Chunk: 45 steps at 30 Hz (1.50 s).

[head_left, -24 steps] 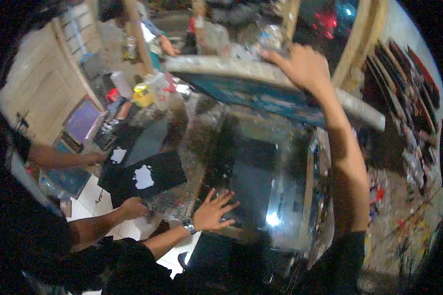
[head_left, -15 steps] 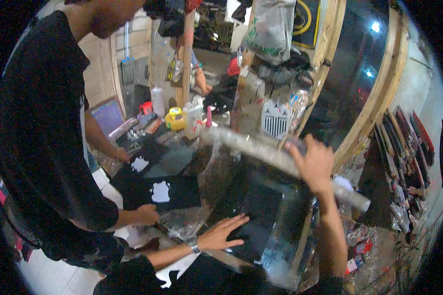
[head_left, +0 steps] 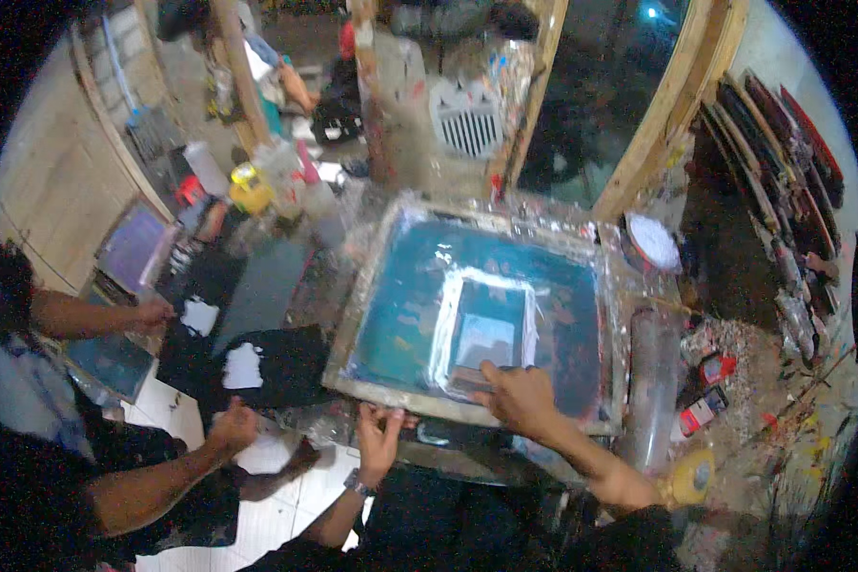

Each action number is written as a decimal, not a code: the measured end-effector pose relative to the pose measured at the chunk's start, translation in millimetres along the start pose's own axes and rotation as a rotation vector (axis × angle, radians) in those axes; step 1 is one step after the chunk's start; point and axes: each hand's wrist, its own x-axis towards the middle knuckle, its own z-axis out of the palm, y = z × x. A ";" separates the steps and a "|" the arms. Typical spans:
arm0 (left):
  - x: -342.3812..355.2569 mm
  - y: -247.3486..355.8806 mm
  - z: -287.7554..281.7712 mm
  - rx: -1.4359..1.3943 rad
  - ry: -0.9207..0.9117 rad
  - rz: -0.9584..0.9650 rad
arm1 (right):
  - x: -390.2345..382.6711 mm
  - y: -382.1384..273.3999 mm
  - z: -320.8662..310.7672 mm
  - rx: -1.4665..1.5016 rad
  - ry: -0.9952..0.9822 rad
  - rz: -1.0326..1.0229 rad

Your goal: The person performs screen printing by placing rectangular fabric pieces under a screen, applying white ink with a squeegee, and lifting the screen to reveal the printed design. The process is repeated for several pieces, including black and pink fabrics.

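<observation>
A screen printing frame [head_left: 356, 343] lies flat in front of me, its blue-green mesh carrying a white rectangular outline of ink around a paler panel. My right hand [head_left: 522, 400] is closed around a small squeegee [head_left: 471, 378], which rests on the mesh at the near side of that rectangle. At the frame's near left edge, my left hand [head_left: 379, 440], with a watch on the wrist, grips the wooden rim between thumb and fingers. What lies beneath the mesh is mostly hidden.
To the left, another person's hand [head_left: 234, 427] is beside black cloth pieces [head_left: 291, 367] with white printed shapes. A tub of white ink [head_left: 651, 240] stands past the frame's right corner. Beyond the table are a yellow container [head_left: 250, 189] and, right, a stack of frames [head_left: 770, 162].
The tilted screen frame has come down flat. My right hand has left its raised edge and now holds the squeegee. My left hand has gone from the dark surface underneath to the near rim.
</observation>
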 end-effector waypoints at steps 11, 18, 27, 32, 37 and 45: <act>15.8 25.2 -7.7 -0.111 -0.103 -0.452 | 148.6 117.1 -18.3 -0.109 0.218 0.071; 3.5 24.8 -13.6 0.035 -0.107 -0.379 | 38.4 26.2 29.2 -0.105 0.225 -0.024; 6.3 21.9 -6.9 -0.105 -0.083 -0.082 | -11.6 -14.6 -7.0 -0.090 0.383 -0.017; 28.4 69.7 3.1 -0.176 -0.082 0.100 | -25.4 -30.9 -40.0 -0.223 0.833 0.110; 99.8 106.4 48.5 0.193 0.197 0.590 | 18.8 -13.9 -139.2 -0.262 0.935 0.043; 309.1 -22.6 95.3 0.611 -0.133 0.607 | 59.4 0.7 -214.6 -0.242 0.910 0.037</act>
